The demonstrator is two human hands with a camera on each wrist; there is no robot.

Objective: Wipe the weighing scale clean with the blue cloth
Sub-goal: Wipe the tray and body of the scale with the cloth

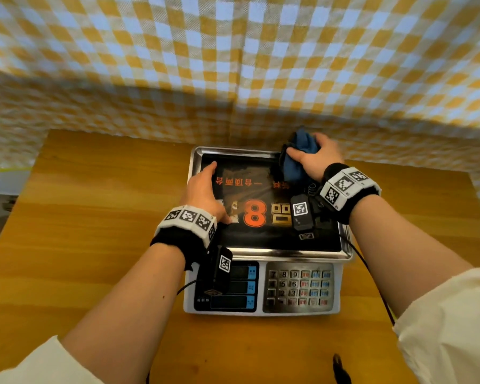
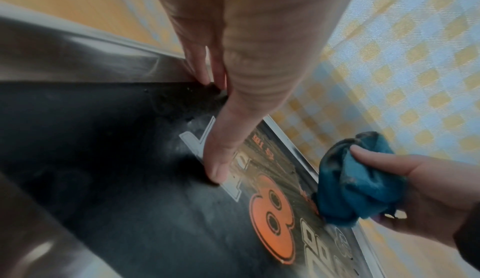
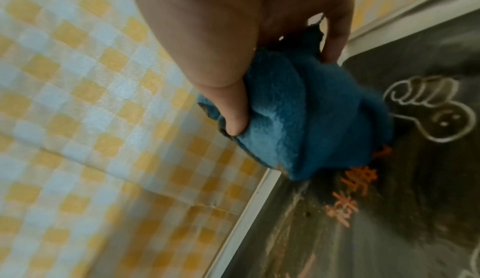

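The weighing scale (image 1: 262,310) stands mid-table; its steel pan (image 1: 347,245) carries a black printed sheet (image 1: 261,239) with an orange 8. My right hand (image 1: 315,159) grips the bunched blue cloth (image 1: 297,159) at the pan's far right corner, with the cloth down on the sheet. The same cloth (image 3: 306,118) fills the right wrist view, and the cloth (image 2: 358,188) shows at the right of the left wrist view. My left hand (image 1: 205,187) lies flat with straight fingers on the pan's left side, its thumb (image 2: 221,159) pressing the sheet.
The scale sits on a wooden table (image 1: 94,217). A yellow and white checked cloth (image 1: 233,65) hangs right behind the table's far edge. The scale's keypad (image 1: 299,288) and displays (image 1: 233,286) face me. A small dark object (image 1: 340,368) lies at the near edge.
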